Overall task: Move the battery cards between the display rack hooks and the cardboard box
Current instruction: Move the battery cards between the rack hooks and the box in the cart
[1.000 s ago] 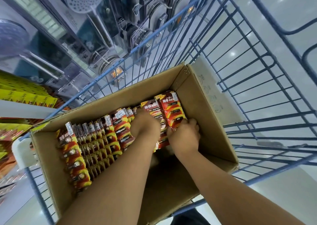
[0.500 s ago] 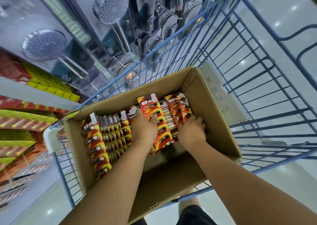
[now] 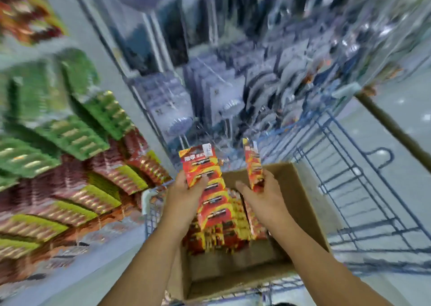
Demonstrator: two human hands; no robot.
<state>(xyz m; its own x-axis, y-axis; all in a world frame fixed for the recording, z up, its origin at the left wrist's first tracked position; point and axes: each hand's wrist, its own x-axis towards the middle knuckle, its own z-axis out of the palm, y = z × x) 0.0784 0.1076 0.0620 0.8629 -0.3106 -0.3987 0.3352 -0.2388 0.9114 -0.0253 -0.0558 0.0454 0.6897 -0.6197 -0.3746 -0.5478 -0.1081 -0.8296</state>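
My left hand point(image 3: 186, 193) grips a long strip of red and yellow battery cards point(image 3: 205, 179), lifted above the cardboard box point(image 3: 300, 203). My right hand point(image 3: 263, 193) holds a second strip of battery cards point(image 3: 253, 165) edge-on, raised over the box's far side. More red and yellow battery cards point(image 3: 224, 231) stand packed inside the box. The display rack point(image 3: 77, 165) on the left carries rows of green and red battery cards on its hooks. The whole view is motion-blurred.
The box sits in a blue wire trolley point(image 3: 363, 189) whose side rises on the right. Packaged shower heads point(image 3: 179, 124) hang on the display straight ahead. Pale shop floor point(image 3: 401, 110) lies to the right.
Both hands have come up out of the box, each lifting a strip of battery cards. The view has swung left and up towards the rack.
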